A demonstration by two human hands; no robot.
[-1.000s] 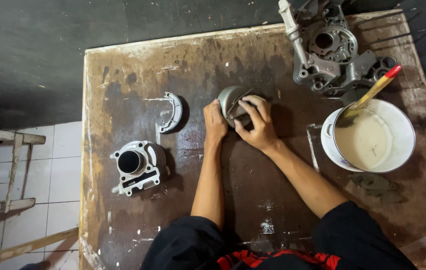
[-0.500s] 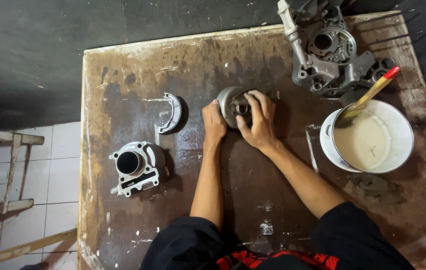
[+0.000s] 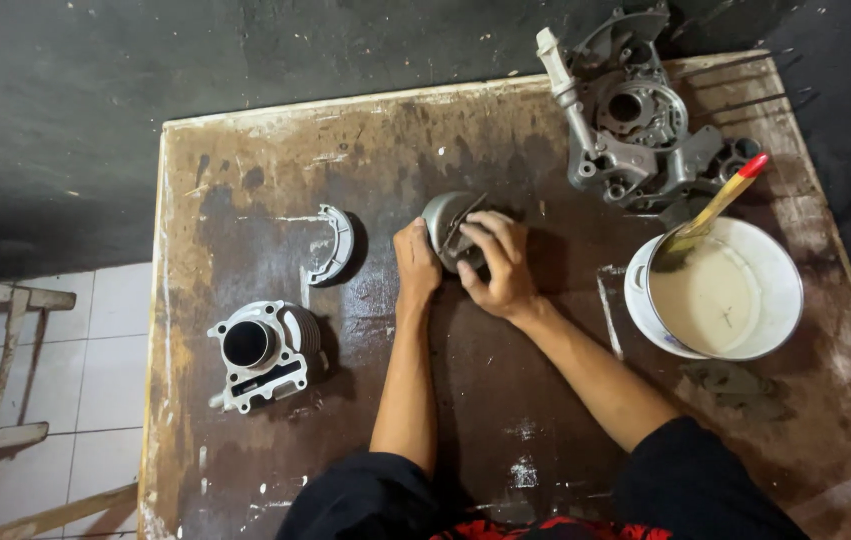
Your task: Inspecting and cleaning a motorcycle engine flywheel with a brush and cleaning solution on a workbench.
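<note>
At the near edge of the stained brown wooden table (image 3: 245, 470), two bare forearms in black sleeves run up from the person's body to the middle of the board. There the left hand (image 3: 415, 262) presses against the left side of one small round grey metal piston (image 3: 448, 228), fingers curled about its rim, while the right hand (image 3: 498, 268) lies over its right side and top, fingers bent close around it, so that both hands hold the piece between them just above the tabletop. To the left, near the table's edge, stands one silver finned cylinder block with a dark round bore (image 3: 263, 350). Just beyond it, apart from the hands, lies one curved grey metal half-ring shoe (image 3: 335, 243). To the right of the hands sits one white round bowl of pale cloudy liquid (image 3: 783, 275), and one brush with a yellow handle and red tip (image 3: 720, 202) leans in it. Farthest off, at the table's right corner, rests one large grey cast-metal engine casing (image 3: 630, 120).

Against half a second earlier, the right hand's fingers have shifted further over the piston's top; everything else lies where it did.
</note>
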